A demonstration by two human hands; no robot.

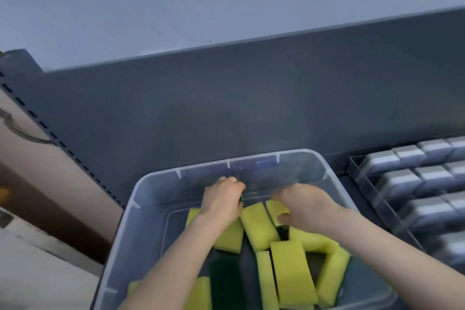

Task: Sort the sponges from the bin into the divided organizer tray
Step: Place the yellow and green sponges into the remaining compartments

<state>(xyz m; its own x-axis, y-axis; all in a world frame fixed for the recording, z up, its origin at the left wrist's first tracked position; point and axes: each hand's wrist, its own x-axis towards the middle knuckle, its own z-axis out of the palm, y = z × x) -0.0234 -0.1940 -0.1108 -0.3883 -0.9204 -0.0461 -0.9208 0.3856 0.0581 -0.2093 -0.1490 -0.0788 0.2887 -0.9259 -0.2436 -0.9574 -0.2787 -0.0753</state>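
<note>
Only the person's two arms show, both bare from the lower edge of the view up to the fingers. The left forearm [176,259] and the right forearm [390,254] are slim and smooth, uncovered by any sleeve along their visible length. The left hand [221,199] shows its rounded back and a row of knuckles. The right hand [304,206] shows its back and a blunt thumb tip. Blur hides the nails and finer detail.

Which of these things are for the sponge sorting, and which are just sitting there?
For the job: clear plastic bin; yellow foam sponges with green scrub backs; divided organizer tray with grey sponges; left hand and right hand in the bin.
Just there: dark grey metal shelf panel; curved metal bar at far left.
</note>
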